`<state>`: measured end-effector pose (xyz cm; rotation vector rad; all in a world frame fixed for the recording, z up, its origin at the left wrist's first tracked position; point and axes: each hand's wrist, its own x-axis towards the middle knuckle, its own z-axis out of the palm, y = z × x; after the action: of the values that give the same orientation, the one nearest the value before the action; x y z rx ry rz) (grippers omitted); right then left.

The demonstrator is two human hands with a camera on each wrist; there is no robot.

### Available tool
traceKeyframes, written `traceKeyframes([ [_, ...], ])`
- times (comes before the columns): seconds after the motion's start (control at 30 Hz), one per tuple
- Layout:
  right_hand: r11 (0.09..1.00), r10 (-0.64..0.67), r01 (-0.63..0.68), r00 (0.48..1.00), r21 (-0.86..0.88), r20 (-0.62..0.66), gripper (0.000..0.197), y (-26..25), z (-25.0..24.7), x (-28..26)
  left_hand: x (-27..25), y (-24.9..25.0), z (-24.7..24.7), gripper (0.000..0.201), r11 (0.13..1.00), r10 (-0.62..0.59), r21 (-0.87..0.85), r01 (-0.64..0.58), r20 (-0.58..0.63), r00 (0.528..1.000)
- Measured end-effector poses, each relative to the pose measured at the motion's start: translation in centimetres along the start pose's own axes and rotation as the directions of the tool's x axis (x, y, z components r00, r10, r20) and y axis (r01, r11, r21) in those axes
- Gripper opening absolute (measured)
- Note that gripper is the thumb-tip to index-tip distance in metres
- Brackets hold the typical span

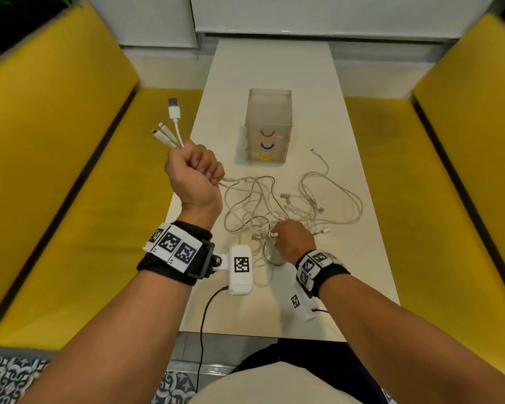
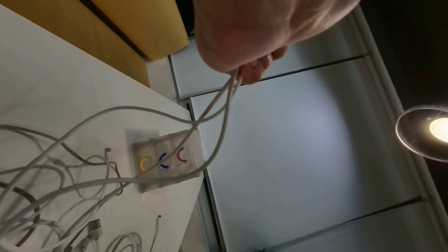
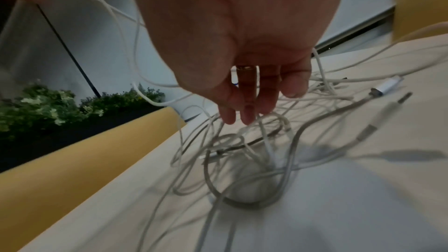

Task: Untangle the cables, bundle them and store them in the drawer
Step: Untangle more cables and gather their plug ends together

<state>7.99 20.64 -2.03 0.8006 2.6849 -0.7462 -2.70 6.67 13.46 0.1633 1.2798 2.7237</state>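
Head view: left hand (image 1: 193, 170) fists three cable ends (image 1: 169, 129) above the table's left edge; the tangle (image 1: 289, 208) lies mid-table before the closed drawer unit (image 1: 268, 126).

Left wrist: three strands (image 2: 225, 99) leave the fist; hard pulling may tighten knots.

Right wrist: right hand (image 3: 244, 76), fingers loosely extended, dips into the loops, holding nothing; room is open rightward.

The cables (image 1: 289, 205) under your right hand (image 1: 295, 239) are white, on a white table (image 1: 274, 68). Beyond your hands, the frosted clear drawer unit (image 1: 268, 126) carries red, blue and yellow handles. Yellow benches (image 1: 70, 170) flank you, and both your wristbands (image 1: 172, 246) show black-and-white square codes.
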Motion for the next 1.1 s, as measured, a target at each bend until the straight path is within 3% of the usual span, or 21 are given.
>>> traceKeyframes([
  [0.13,0.995,0.068,-0.067,0.998,-0.070,0.013,0.018,0.0,0.6,0.7,0.0,-0.1,-0.1,0.021,1.000,-0.005,-0.028,0.005,0.015,1.000],
  [0.37,0.981,0.045,-0.047,0.999,-0.187,-0.015,0.014,-0.1,1.8,0.9,0.3,0.0,-0.5,0.023,1.000,-0.014,-0.019,0.014,0.017,1.000],
  [0.53,0.993,0.119,-0.119,0.992,-0.021,-0.037,0.017,0.1,1.3,1.3,0.6,0.6,-1.0,0.027,1.000,-0.009,-0.020,0.009,0.015,1.000],
  [0.7,0.994,0.106,-0.105,0.994,-0.008,0.020,0.025,0.1,1.0,1.0,0.7,0.9,-1.0,0.028,1.000,-0.009,-0.019,0.009,0.017,1.000],
  [0.83,0.988,0.079,-0.081,0.997,0.130,0.021,0.021,-0.2,0.4,0.5,0.8,1.3,-1.1,0.027,1.000,-0.004,-0.024,0.004,0.016,1.000],
  [0.93,0.974,0.059,-0.044,0.996,0.221,-0.063,0.024,0.3,-1.1,-0.3,1.0,1.8,-1.4,0.023,0.999,0.011,-0.033,-0.010,0.010,1.000],
  [1.1,0.984,0.123,-0.080,0.949,0.156,-0.291,0.020,2.5,-3.3,-1.4,1.2,2.1,-1.5,0.022,0.999,0.020,-0.036,-0.019,0.007,1.000],
])
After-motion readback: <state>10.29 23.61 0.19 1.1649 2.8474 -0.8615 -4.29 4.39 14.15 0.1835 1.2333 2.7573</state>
